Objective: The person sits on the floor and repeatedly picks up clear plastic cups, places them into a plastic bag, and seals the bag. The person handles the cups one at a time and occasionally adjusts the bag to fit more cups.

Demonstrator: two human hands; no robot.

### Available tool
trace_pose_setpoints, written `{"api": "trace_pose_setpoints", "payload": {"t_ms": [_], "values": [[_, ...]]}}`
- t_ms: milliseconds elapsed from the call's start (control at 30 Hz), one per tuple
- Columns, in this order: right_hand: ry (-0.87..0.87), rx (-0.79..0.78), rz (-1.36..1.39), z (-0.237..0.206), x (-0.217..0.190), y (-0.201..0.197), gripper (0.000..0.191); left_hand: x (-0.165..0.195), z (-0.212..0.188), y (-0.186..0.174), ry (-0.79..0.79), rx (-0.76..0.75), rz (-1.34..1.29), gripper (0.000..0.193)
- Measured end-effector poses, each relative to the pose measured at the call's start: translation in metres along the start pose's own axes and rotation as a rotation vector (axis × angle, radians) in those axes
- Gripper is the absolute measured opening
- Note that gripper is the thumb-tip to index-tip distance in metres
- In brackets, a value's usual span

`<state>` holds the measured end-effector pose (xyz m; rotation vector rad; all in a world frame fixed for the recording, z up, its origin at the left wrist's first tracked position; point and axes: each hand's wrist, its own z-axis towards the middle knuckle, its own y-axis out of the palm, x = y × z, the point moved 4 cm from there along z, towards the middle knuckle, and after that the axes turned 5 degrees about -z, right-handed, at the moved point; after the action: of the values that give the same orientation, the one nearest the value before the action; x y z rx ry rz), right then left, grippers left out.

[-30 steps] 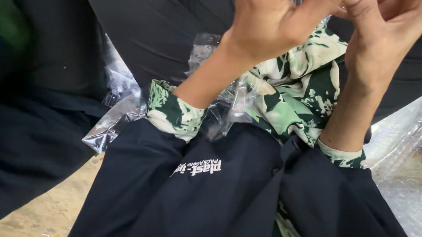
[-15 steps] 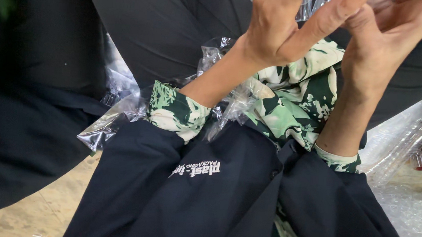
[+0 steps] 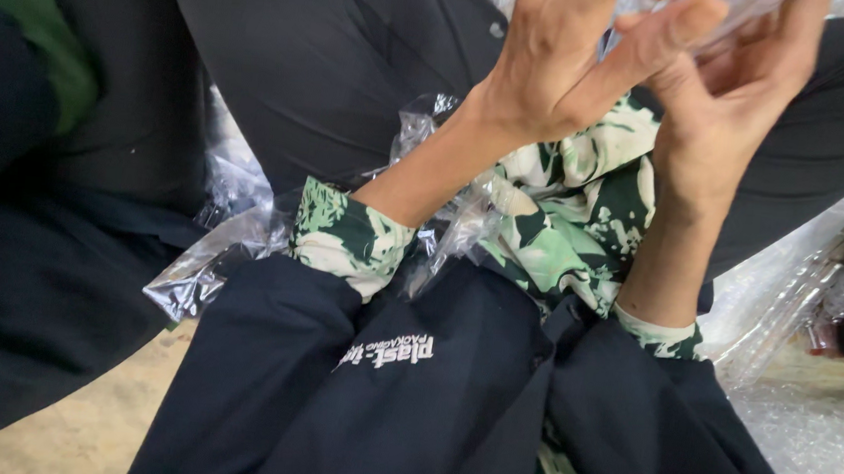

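My left hand (image 3: 556, 62) and my right hand (image 3: 730, 91) are raised close together at the top of the view. Both pinch a piece of clear plastic film (image 3: 707, 1) that runs out of frame above. Green-and-white patterned cuffs (image 3: 347, 236) show below dark sleeves (image 3: 261, 375). Under my forearms lies a green-and-white patterned garment (image 3: 573, 229) with crumpled clear plastic (image 3: 448, 224) around it, resting on black fabric (image 3: 335, 70).
More crumpled clear plastic (image 3: 204, 270) lies at the left by my sleeve. Clear plastic bags and bubble wrap (image 3: 811, 398) spread at the lower right. Dark cloth (image 3: 27, 276) fills the left, with a green patch (image 3: 45, 47) above. A pale floor strip (image 3: 85, 431) shows.
Both hands have risen a little higher and closer to the top edge, still holding the clear film. The garment below has not moved.
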<state>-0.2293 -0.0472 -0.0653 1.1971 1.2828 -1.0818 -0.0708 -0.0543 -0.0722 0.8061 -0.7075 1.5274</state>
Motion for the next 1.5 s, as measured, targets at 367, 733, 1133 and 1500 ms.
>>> {"api": "trace_pose_setpoints", "payload": {"t_ms": [367,733,1133,1500], "values": [[-0.043,-0.065,-0.009,0.006,-0.010,0.004,0.071,0.035,0.042,-0.014,-0.007,-0.024,0.073,0.037],[-0.117,-0.159,-0.056,-0.001,-0.004,0.002,0.068,0.020,0.051,-0.006,0.104,0.048,0.133,0.046],[-0.080,-0.128,-0.147,0.003,-0.009,0.004,0.068,0.023,0.058,-0.008,0.068,-0.022,0.164,0.046],[-0.050,-0.193,-0.086,0.001,-0.007,0.011,0.063,0.028,0.067,-0.015,0.150,0.041,0.137,0.050]]}}
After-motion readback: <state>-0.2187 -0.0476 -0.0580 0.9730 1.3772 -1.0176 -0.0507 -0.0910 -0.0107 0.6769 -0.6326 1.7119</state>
